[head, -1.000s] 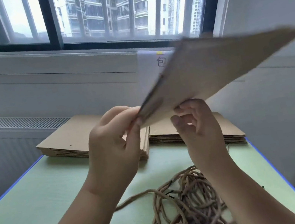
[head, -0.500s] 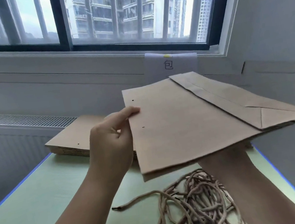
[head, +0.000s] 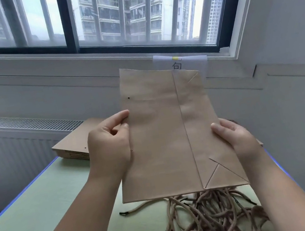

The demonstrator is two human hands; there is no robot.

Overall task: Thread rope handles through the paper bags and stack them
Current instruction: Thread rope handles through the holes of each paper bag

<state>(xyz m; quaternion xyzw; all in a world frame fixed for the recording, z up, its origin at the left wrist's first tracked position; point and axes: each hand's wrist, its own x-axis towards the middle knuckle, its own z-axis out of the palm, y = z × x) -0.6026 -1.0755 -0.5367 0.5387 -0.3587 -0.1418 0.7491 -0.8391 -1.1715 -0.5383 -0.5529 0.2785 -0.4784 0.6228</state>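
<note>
The left hand [head: 109, 142] pinches the left edge of the flat paper bag [head: 160, 144]; the right hand [head: 234, 138] grips its right edge, hands apart, bag raised between them above the table [head: 43, 214]. Keep the punched hole [head: 128, 98] visible and the bag flat. The rope handles [head: 215, 217] lie beneath, near the table's right edge.

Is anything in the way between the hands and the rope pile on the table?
Only the paper bag: the left hand and right hand both hold it, and it hangs over the far end of the rope pile. The near ropes lie uncovered.
</note>
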